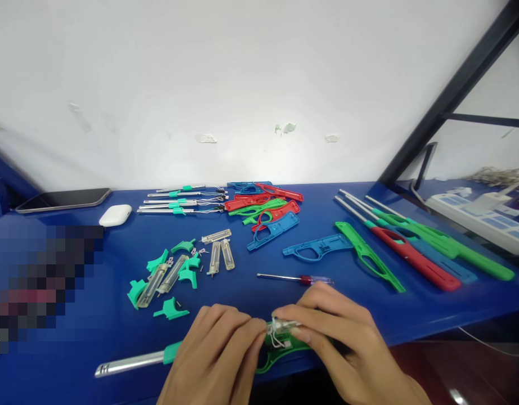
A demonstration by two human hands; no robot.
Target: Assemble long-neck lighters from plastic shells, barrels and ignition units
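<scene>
At the table's front edge lies a long-nosed lighter, its green casing half (pixel 265 364) partly covered by my hands. From under my left hand (pixel 219 351) a silver tube (pixel 130 363) with a teal collar (pixel 170 353) sticks out leftward. That hand is closed over the lighter, its fingertips at the casing. My right hand (pixel 341 334) pinches a clear fuel tank (pixel 288 324) between thumb and fingers, over the casing. White wires (pixel 277 339) loop below the tank. Beyond my right hand is a screwdriver (pixel 299 278) with a red and clear handle.
Teal triggers (pixel 170 309) and clear fuel tanks (pixel 174 274) lie at left centre. Wired metal tubes (pixel 170 202) and coloured casing halves (pixel 280 225) are farther back. Several assembled lighters (pixel 415 256) lie right. A phone (pixel 63 199) and white earbud case (pixel 115 215) sit back left.
</scene>
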